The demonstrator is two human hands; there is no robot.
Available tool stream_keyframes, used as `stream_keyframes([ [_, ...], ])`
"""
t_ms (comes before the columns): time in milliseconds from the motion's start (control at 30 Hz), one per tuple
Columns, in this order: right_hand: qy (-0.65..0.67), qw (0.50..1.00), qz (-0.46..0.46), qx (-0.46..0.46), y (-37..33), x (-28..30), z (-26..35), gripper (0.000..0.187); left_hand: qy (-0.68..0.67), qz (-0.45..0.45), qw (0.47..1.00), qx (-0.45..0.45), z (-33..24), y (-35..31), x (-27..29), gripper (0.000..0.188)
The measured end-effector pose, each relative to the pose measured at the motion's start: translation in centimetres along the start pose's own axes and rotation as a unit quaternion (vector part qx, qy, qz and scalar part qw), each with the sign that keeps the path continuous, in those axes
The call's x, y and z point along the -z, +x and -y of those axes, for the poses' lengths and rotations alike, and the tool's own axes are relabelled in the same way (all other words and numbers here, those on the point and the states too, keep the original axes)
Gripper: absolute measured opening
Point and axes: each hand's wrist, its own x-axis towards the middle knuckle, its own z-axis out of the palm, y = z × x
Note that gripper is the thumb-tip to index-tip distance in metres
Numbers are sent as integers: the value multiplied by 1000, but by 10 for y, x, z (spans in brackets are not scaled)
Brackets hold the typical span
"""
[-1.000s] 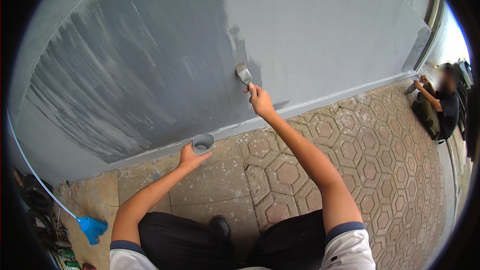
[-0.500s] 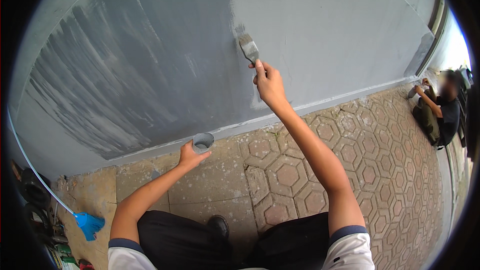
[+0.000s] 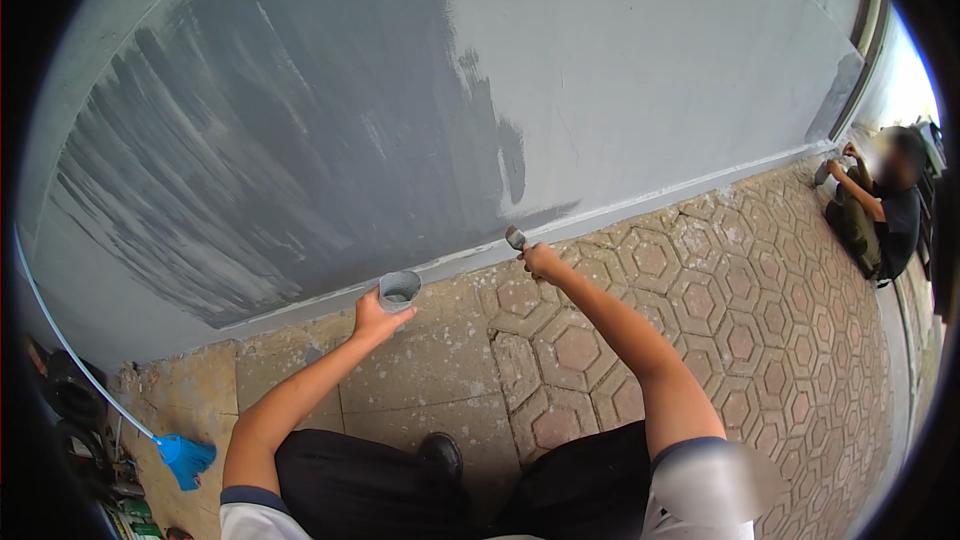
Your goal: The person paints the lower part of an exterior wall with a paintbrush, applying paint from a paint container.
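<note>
The left grip clasps the cup, the right grip the brush; I'd hold the cup level and overlap strokes at the dark paint.

Grey wall above hexagon-patterned paving and plain floor slabs, bright daylight at far right.

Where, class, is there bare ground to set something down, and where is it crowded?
The hexagonal paving between the right forearm and the other person looks bare; so does the concrete floor between the left hand and that paving. The lower left is crowded with a blue broom and dark round items.
</note>
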Motion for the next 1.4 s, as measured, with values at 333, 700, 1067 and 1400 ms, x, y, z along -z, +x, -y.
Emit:
stream_keyframes([
  [333,25,922,-210,325,-112,5,167,36,-1,18,1000,14,-1,-3,5,50],
  [700,-134,971,-124,152,0,-14,0,41,1,20,1000,-15,-4,1,-9,50],
  [1067,22,975,-191,107,-5,-21,48,38,-55,24,997,-40,-43,13,-37,50],
  [1400,0,945,-163,285,-46,-15,84,39,-43,30,998,-22,-23,8,-28,49],
])
